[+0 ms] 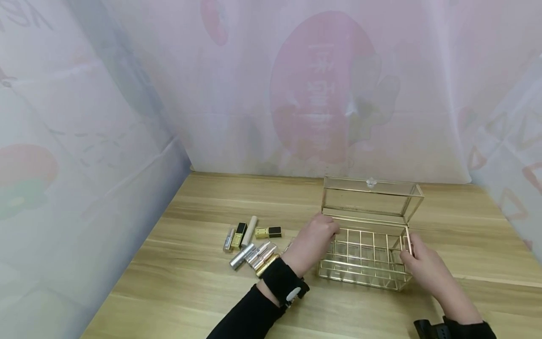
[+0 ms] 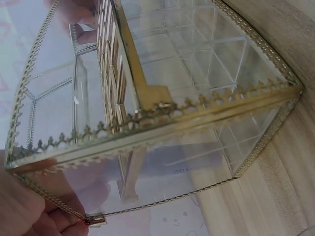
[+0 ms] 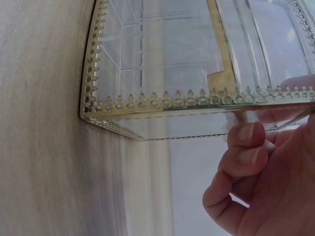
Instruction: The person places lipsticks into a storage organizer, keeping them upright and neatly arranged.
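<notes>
A glass box (image 1: 364, 282) with gold edges stands on the wooden table, its lid (image 1: 368, 197) tilted up at the back. Inside it sits a gold wire grid (image 1: 360, 249); in the left wrist view the grid (image 2: 110, 64) slants behind the glass. My left hand (image 1: 311, 240) grips the box's left side, fingers curled at its upper edge. At the opposite end, my right hand (image 1: 425, 263) pinches the right rim between thumb and fingers. The right wrist view has the curled fingers (image 3: 245, 157) beside the crown-patterned trim. I cannot tell whether either hand also holds the grid.
Several lipstick tubes (image 1: 250, 233), gold, black, silver and white, lie left of the box, partly behind my left wrist. A clear knob (image 1: 371, 182) tops the raised lid. Printed cloth (image 1: 237, 132) hangs along the table's back and sides.
</notes>
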A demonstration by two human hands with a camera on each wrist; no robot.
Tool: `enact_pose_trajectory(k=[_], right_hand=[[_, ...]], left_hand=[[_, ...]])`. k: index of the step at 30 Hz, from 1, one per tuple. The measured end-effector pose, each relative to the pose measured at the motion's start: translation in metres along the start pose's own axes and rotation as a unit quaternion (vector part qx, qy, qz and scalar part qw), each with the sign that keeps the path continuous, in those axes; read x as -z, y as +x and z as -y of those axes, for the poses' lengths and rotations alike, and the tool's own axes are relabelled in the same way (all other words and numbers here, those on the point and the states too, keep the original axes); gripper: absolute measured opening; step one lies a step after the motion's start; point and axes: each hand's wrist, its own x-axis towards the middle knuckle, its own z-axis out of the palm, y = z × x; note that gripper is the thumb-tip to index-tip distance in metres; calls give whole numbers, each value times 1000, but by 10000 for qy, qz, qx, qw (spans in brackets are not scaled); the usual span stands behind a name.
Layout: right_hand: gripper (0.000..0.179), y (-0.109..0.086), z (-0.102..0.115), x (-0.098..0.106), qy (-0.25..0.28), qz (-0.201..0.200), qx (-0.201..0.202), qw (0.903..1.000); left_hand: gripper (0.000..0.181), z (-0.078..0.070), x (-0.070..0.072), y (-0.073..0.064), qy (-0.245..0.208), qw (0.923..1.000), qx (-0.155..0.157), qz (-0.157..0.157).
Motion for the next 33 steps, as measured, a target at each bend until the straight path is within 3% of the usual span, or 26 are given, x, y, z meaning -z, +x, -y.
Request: enact_pose_trajectory(k=[18, 25, 33], right_hand=[[10, 1, -2, -2, 49, -107, 63, 9999], [12, 1, -3, -2, 63, -77, 13, 9999], [22, -1, -3, -1, 38, -13, -17, 10000]], left_hand=[[16, -2, -1, 2, 192, 9997, 119, 41], [18, -2, -2, 1, 205, 9997, 16, -110], [21, -2, -3, 2, 268, 9996, -32, -79]])
